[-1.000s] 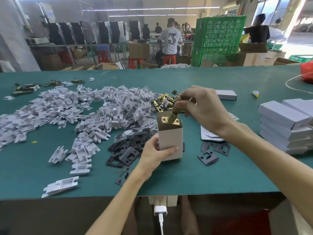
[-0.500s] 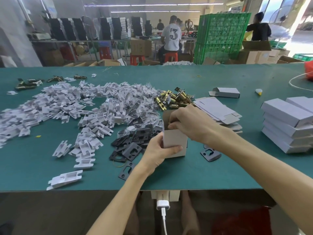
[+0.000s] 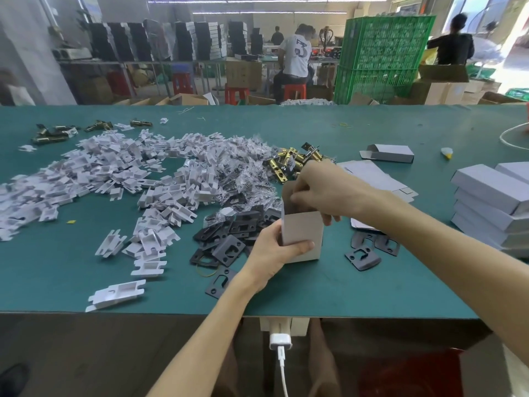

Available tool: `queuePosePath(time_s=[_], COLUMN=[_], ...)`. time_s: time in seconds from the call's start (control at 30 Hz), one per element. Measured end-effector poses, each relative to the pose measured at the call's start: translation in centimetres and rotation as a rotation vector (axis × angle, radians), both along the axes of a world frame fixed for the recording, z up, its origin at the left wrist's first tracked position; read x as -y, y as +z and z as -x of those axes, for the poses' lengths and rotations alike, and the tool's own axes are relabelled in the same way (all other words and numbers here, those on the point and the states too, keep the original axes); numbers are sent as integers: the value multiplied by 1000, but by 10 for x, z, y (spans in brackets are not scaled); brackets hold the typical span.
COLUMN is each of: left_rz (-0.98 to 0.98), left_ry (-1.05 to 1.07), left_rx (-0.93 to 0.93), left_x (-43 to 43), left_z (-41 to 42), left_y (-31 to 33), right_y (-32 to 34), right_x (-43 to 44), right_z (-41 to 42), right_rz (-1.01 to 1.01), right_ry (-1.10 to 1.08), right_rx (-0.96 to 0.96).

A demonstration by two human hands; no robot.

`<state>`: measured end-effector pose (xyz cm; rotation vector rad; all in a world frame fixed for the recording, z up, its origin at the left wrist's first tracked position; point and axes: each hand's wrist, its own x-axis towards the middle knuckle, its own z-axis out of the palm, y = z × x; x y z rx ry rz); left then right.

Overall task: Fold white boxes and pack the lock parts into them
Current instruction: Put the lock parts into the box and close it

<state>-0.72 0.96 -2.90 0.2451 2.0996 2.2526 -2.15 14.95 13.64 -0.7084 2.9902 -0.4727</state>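
Head view: the left hand [image 3: 272,250] grips the box [image 3: 303,233], thumb across its front, standing upright on the table [image 3: 372,293] near the front edge. The right hand [image 3: 323,190] curls its fingers over the open top, thumb on the flap. Black plates [image 3: 229,239] lie beside, brass latches [image 3: 289,161] behind.

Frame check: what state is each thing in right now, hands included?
Upright white box: standing on end, top open.
Left hand: grips the box's lower side.
Right hand: fingers curled at the box's top flap.
Stacked white boxes: closed.
Far white box: lying flat, end flap open.
Charger: plugged in.
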Motion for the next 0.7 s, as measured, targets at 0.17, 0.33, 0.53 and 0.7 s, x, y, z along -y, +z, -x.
queuePosePath(time_s=[0.17, 0.33, 0.53, 0.7], left_rz=[-66, -216, -112, -39], left_ry=[61, 117, 126, 88], left_rx=[34, 56, -4, 86], left_x=[1, 3, 6, 5], left_z=[1, 1, -2, -5], left_y=[1, 4, 6, -2], right_y=[4, -8, -30, -50], right_x=[9, 31, 80, 127], right_z=[2, 0, -10, 1], right_rz=[342, 504, 350, 143], right_ry=[-42, 23, 201, 216], right_rx=[-300, -435, -458, -372])
